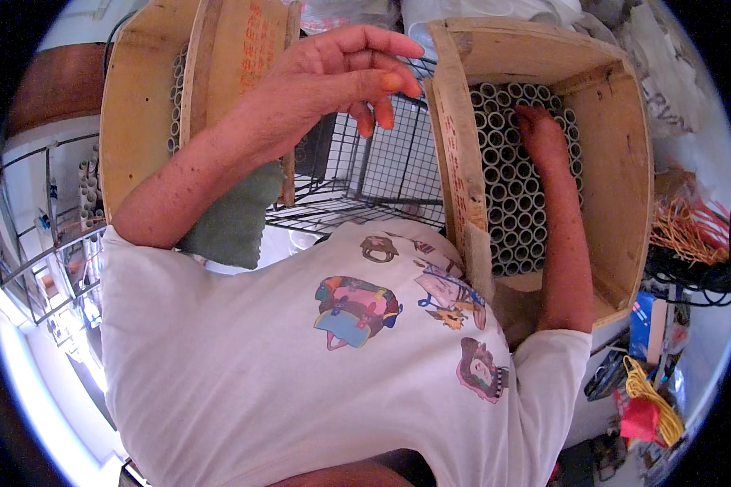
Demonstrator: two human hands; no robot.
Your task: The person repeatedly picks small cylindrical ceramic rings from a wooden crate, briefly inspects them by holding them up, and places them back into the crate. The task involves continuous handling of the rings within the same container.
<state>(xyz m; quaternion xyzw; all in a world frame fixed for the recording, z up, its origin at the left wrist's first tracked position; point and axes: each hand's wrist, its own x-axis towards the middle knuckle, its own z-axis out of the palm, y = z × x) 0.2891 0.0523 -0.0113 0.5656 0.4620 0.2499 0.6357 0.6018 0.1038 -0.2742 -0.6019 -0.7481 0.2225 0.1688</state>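
Note:
My left hand (347, 76) is raised above a wire-mesh rack, between two wooden boxes. Its fingers are bent and apart with nothing between them, and an orange tint shows at the tips. My right hand (542, 140) reaches deep into the right wooden box (615, 152). There it touches the upper part of a packed block of round, open-ended tubes (515, 189) standing side by side. Its fingers point down and are partly hidden, so whether they grip a tube cannot be made out.
The left wooden box (140, 109), bearing red writing, also contains tubes. Between the boxes is the black wire-mesh rack (396, 146). A dark green cloth (234, 213) hangs under my left forearm. On the right lie a yellow cord coil (652, 395) and orange strands (685, 231). Plastic bags (493, 18) are behind.

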